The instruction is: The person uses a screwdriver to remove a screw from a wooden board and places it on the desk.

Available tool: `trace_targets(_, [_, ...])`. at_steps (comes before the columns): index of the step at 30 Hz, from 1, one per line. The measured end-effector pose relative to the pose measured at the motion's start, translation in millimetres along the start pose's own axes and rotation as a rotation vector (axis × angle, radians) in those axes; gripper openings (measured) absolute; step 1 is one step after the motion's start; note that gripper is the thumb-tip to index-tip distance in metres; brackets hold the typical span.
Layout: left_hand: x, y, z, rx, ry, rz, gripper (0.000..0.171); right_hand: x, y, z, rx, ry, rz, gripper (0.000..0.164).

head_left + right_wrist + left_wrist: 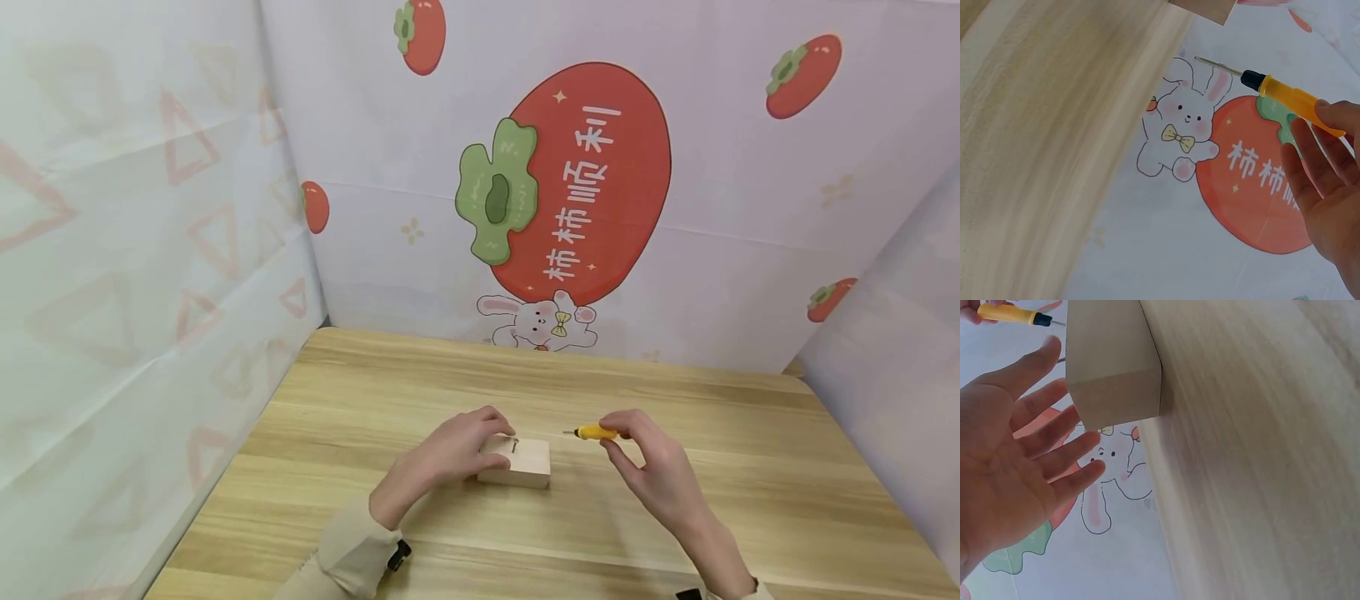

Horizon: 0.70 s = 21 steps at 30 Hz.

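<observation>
A pale wooden block [534,458] lies on the table, with a small screw [514,445] upright on its top face. My left hand [459,448] is at the block's left end, thumb and fingers spread loosely around the screw without pinching it. In the left wrist view its palm [1004,462] faces the camera, fingers relaxed beside the block [1113,356]. Whether the fingertips touch the wood I cannot tell. To the right, my right hand [656,467] pinches a yellow screwdriver [597,432] by its handle end. The screwdriver's metal tip points left toward the block, apart from it.
The wood-grain table [360,383] extends around both hands. Behind it stands a white backdrop [735,192] printed with red persimmons and a rabbit. A white sheet [135,275] with triangle prints borders the left side, another pale sheet [915,358] the right.
</observation>
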<state>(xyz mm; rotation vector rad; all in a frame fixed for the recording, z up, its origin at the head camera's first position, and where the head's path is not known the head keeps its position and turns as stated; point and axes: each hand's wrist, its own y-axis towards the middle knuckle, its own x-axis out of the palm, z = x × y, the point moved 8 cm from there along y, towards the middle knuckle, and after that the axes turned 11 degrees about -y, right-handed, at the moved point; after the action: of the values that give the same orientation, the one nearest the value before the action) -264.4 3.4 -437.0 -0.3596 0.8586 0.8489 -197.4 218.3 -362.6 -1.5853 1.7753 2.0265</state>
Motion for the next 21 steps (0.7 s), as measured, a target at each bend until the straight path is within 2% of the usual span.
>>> trace_targets(2, [-0.8, 0.9, 3.1, 0.029, 0.005, 0.024, 0.034, 0.1, -3.6, 2.5, 0.021, -0.017, -0.021, 0.019])
trace_targets(6, [-2.4, 2.6, 8.5, 0.073, 0.026, 0.067, 0.022, 2.6, -11.3, 8.1, 0.075, -0.055, -0.077, 0.034])
trace_targets(11, [-2.4, 4.2, 12.9, 0.099, 0.046, 0.099, 0.016, 6.1, -17.9, 9.8, 0.078, -0.097, -0.089, 0.036])
trace_targets(12, [-2.3, 4.5, 13.6, 0.103, 0.051, 0.103, 0.015, 6.8, -18.8, 9.9, 0.077, -0.104, -0.091, 0.030])
trace_targets(15, [-2.4, 5.5, 15.6, 0.112, 0.065, 0.115, 0.012, 8.2, -21.1, 10.0, 0.077, -0.114, -0.098, 0.030])
trace_targets(18, [-1.6, 7.4, 16.5, 0.122, 0.080, 0.125, 0.008, 9.1, -23.6, 9.4, 0.071, -0.128, -0.098, 0.033])
trace_targets(19, [-1.5, 7.7, 16.8, 0.124, 0.082, 0.130, 0.008, 9.6, -24.4, 8.9, 0.069, -0.137, -0.099, 0.042])
trace_targets(21, [-1.1, 8.1, 17.4, 0.129, 0.084, 0.136, 0.007, 11.0, -26.4, 8.3, 0.069, -0.157, -0.110, 0.044])
